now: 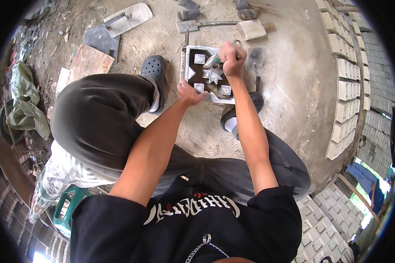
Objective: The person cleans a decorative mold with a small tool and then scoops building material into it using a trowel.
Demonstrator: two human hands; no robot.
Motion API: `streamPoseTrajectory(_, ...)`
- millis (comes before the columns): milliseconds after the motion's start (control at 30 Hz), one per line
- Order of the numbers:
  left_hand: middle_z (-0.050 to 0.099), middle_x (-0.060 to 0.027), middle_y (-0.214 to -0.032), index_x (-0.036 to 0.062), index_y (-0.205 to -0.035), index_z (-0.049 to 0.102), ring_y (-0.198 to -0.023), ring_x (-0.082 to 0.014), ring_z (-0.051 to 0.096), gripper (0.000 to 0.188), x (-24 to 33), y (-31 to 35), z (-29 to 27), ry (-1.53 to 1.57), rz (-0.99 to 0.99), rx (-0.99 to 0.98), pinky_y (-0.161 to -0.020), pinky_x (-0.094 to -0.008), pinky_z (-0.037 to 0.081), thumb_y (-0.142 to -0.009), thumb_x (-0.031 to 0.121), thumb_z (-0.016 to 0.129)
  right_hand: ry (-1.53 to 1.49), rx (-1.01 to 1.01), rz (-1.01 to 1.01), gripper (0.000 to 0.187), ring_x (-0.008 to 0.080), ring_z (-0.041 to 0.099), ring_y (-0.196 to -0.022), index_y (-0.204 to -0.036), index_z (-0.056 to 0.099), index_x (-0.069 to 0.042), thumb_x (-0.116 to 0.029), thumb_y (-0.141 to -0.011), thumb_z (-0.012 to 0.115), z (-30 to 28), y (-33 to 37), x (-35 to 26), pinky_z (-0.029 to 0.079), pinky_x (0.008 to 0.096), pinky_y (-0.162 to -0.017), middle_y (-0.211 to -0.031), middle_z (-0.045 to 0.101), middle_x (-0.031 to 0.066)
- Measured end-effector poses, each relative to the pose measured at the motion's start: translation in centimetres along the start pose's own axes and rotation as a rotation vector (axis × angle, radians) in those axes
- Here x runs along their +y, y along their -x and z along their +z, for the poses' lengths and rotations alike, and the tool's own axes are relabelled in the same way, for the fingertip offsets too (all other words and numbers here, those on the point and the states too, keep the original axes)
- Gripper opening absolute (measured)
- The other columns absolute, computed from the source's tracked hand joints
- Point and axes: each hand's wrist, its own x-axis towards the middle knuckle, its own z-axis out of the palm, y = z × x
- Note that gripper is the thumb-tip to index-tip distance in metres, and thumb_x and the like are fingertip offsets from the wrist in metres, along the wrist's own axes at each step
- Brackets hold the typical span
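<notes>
On the floor between my feet lies a square metal mould [184, 65], with an eight-pointed star [213, 75] in its middle and small square blocks near its corners. My left hand [190, 93] grips the mould's near left corner, thumb over the rim. Above the far right part of the mould, my right hand [233, 59] is closed in a fist around a small tool with a dark green end [216, 62]. The fist hides most of the tool, and its kind cannot be made out. It also covers part of the mould's right side.
A trowel [254, 59] lies right of the mould. Beyond are a mallet [251, 30] and a long-handled tool [215, 23]. A plastering float [129, 19] and boards [90, 65] lie at far left. Rows of pale blocks [347, 87] line the right side. A green stool [68, 210] is at lower left.
</notes>
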Motion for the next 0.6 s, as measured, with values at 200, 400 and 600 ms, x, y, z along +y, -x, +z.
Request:
streamPoseTrajectory(200,0.007,-0.0353,-0.145,-0.0099,-0.141,-0.009,-0.133,-0.0490,0.018,0.134,-1.1,-1.1,-0.3,-0.114,0.143,-0.072,-0.111,-0.0505,0.019,-0.064,0.065,0.071,0.137,0.167,0.249,0.044,0.0045,0.034,-0.053,-0.055,0.042,-0.006,-0.025,-0.091,0.058,0.3,2.0,4.7,0.025,0.0259,-0.048,-0.053,0.039,-0.0044)
streamPoseTrajectory(400,0.006,-0.0376,-0.143,-0.0132,-0.139,-0.011,-0.133,-0.0498,0.009,0.137,-2.1,-1.5,0.6,-0.095,0.258,-0.018,-0.110,-0.0545,0.008,-0.064,0.068,0.069,0.050,0.391,0.231,0.046,0.0084,0.034,-0.044,-0.052,0.043,-0.010,-0.023,-0.094,0.056,2.0,0.9,3.2,0.030,0.0264,-0.045,-0.049,0.042,-0.0017)
streamPoseTrajectory(600,0.003,-0.0380,-0.142,-0.0136,-0.138,-0.014,-0.134,-0.0484,0.004,0.138,-1.8,-0.8,0.9,-0.097,0.182,-0.013,-0.110,-0.0546,0.003,-0.064,0.067,0.071,-0.041,0.196,0.091,0.044,0.0065,0.034,-0.044,-0.053,0.040,-0.006,-0.018,-0.093,0.051,0.0,-0.7,1.2,0.024,0.0255,-0.042,-0.048,0.040,-0.0018)
